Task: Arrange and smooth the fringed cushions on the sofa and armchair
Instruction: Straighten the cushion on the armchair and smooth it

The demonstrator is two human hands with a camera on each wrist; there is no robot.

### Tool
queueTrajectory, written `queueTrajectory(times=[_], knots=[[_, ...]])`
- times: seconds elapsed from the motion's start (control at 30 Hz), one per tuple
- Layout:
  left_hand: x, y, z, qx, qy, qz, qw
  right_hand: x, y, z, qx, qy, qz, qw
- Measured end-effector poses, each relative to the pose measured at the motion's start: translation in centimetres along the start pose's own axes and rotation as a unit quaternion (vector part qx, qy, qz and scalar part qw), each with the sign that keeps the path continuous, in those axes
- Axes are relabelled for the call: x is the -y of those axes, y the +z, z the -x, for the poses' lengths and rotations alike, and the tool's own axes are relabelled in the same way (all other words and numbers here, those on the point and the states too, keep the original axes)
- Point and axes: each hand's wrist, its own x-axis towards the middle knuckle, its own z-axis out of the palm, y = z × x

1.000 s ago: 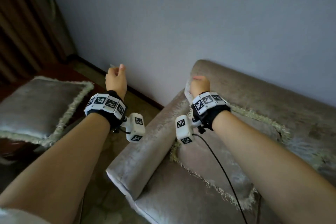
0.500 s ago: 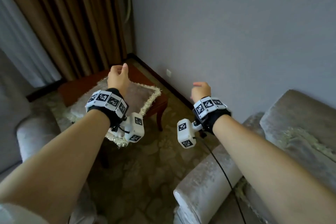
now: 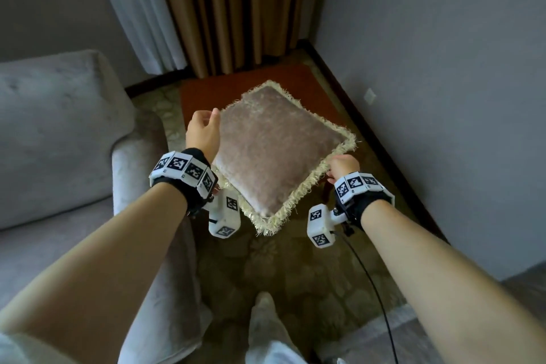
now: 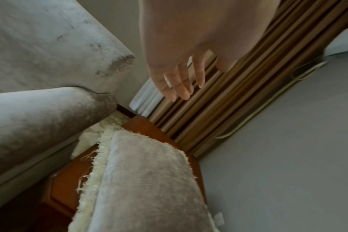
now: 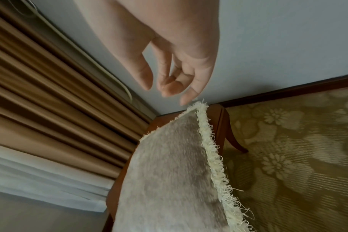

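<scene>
Head view has the fringed cushion [image 3: 274,151] lying flat on a small wooden tabletop [image 3: 204,91]. Left hand [image 3: 204,130] and right hand [image 3: 342,165] hover at opposite edges, fingers loose, holding nothing. Looks soft and light; I'd grab the body, not the fringe.

I am extending both arms forward: my left hand [image 3: 203,130] is spreading straight fingers [image 4: 181,84]; my right hand [image 3: 342,167] is hanging loosely curled.
</scene>
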Motion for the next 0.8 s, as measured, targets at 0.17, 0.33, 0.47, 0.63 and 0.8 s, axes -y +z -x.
queueTrajectory(times=[0.17, 0.33, 0.47, 0.63, 0.8], knots=[[3.3, 2.6, -5.0, -0.003, -0.051, -0.027, 0.998, -1.3, 4.3, -5.8, 0.041, 0.031, 0.034, 0.998], [7.5, 5.3, -8.2, 0.009, -0.094, -0.026, 0.995, -3.4, 7.7, -9.7, 0.058, 0.076, 0.061, 0.994], [11.0, 7.1, -10.5, 0.021, -0.119, -0.036, 0.992, -5.3, 10.3, -12.1, 0.069, 0.143, 0.066, 0.985], [14.8, 7.8, -11.9, 0.028, -0.144, -0.051, 0.988, -6.8, 13.6, -14.3, 0.068, 0.168, 0.114, 0.977], [17.2, 6.5, -12.9, 0.032, -0.165, -0.063, 0.984, -7.1, 15.6, -15.2, 0.075, 0.205, 0.097, 0.971]])
